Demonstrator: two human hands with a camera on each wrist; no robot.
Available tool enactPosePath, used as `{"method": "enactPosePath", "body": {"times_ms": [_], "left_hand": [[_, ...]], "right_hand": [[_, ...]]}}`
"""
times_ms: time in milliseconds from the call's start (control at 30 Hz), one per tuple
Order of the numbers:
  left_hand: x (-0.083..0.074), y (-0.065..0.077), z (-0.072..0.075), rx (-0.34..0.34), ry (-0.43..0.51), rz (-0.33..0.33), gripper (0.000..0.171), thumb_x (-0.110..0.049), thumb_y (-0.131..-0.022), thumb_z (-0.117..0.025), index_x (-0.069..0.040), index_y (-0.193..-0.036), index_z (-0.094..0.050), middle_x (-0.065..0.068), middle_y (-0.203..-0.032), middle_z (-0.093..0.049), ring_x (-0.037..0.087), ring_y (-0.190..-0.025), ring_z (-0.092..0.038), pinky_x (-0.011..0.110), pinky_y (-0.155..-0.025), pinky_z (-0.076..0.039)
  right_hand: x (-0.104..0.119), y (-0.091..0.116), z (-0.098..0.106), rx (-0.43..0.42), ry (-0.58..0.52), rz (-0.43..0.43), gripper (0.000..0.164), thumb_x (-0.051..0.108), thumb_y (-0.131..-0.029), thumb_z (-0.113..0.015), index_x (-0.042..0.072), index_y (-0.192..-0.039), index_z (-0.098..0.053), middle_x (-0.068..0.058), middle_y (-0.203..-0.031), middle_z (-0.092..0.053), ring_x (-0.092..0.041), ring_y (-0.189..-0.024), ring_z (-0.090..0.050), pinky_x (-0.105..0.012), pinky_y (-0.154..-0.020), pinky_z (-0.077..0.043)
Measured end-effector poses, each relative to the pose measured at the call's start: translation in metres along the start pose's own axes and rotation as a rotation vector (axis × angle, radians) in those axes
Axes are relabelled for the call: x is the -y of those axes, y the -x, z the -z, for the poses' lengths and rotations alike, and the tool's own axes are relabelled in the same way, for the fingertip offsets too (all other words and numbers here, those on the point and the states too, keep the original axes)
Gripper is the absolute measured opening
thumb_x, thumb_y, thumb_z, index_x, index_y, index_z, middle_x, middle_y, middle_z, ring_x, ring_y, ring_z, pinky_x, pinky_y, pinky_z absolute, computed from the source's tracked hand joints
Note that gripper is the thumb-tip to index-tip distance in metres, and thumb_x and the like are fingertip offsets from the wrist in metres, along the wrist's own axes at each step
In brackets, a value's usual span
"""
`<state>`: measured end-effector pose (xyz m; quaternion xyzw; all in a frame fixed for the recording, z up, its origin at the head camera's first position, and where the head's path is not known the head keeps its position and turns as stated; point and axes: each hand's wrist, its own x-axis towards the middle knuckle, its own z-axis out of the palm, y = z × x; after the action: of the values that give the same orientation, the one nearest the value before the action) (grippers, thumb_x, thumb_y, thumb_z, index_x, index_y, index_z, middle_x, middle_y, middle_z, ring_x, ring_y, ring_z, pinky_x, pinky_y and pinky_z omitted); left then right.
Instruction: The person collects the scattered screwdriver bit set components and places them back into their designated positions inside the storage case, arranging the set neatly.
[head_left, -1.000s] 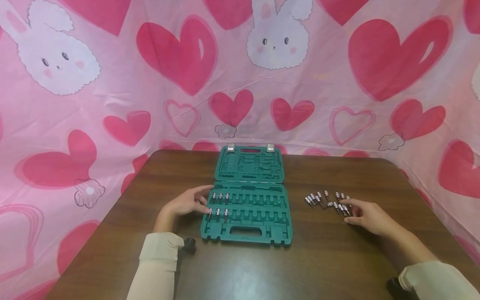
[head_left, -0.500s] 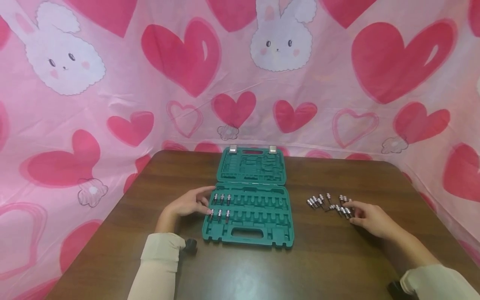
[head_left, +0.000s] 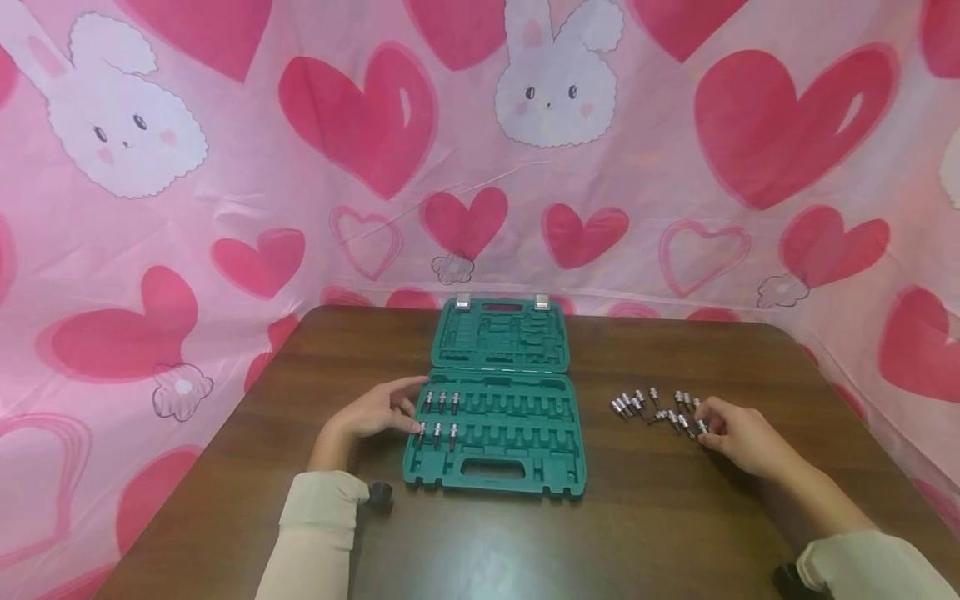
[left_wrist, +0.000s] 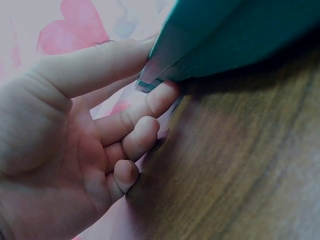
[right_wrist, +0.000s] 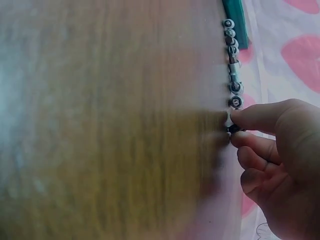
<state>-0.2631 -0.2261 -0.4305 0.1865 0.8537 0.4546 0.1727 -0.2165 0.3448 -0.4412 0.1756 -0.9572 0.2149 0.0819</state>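
Note:
In the head view my left hand (head_left: 371, 410) touches the left edge of an open green tool case (head_left: 491, 468), thumb near the front row. The left wrist view has the thumb at the green side wall (left_wrist: 195, 45), other fingers loosely bent below. Bit sockets stand in two rows at the case's left: a back-row bit socket (head_left: 456, 400) and a front-row bit socket (head_left: 437, 432) among them. To the right, my right hand (head_left: 742, 435) pinches a bit socket (right_wrist: 229, 120) between thumb and index finger, at the end of a loose group of bit sockets (head_left: 637, 404).
The case's lid (head_left: 501, 333) lies back, with two metal latches on its far edge. A brown wooden table (head_left: 480, 546) bears everything. Pink cloth (head_left: 637, 175) with hearts and rabbits hangs behind and at both sides.
The right hand's fingertips have closed in on a bit socket at the right end of the group. My left hand keeps its place at the case; the head view shifts slightly.

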Motion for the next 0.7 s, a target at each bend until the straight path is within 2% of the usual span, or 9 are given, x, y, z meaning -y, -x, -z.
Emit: {"method": "enactPosePath", "body": {"times_ms": [200,533,700], "left_hand": [[-0.0001,0.0007,-0.0002,0.001,0.006,-0.006,0.082,-0.017,-0.083,-0.078,-0.010,-0.151,-0.034,0.005,-0.096,-0.068,0.023,-0.090,-0.064,0.046,-0.091,-0.048],[-0.0021,0.0012,-0.0001,-0.004,0.000,-0.004,0.082,-0.018,-0.082,-0.078,-0.010,-0.151,-0.034,0.005,-0.096,-0.067,0.022,-0.091,-0.063,0.048,-0.092,-0.047],[-0.0022,0.0016,-0.0004,-0.005,0.002,-0.003,0.082,-0.018,-0.082,-0.078,-0.010,-0.151,-0.034,0.005,-0.095,-0.068,0.022,-0.091,-0.063,0.048,-0.093,-0.047]], "right_hand": [[0.0013,0.0009,0.0012,-0.020,0.013,-0.018,0.027,0.002,-0.075,-0.078,0.011,-0.092,-0.060,0.008,-0.069,-0.053,-0.009,-0.060,-0.048,-0.033,-0.056,-0.040],[0.0026,-0.0003,-0.0007,-0.164,0.035,0.028,0.029,0.003,-0.072,-0.081,0.011,-0.092,-0.062,0.013,-0.068,-0.055,-0.001,-0.059,-0.049,-0.031,-0.055,-0.041],[0.0076,-0.0038,-0.0037,-0.239,0.005,0.051,0.029,0.002,-0.072,-0.081,0.009,-0.093,-0.064,0.014,-0.068,-0.055,0.001,-0.058,-0.048,-0.029,-0.054,-0.040]]}}
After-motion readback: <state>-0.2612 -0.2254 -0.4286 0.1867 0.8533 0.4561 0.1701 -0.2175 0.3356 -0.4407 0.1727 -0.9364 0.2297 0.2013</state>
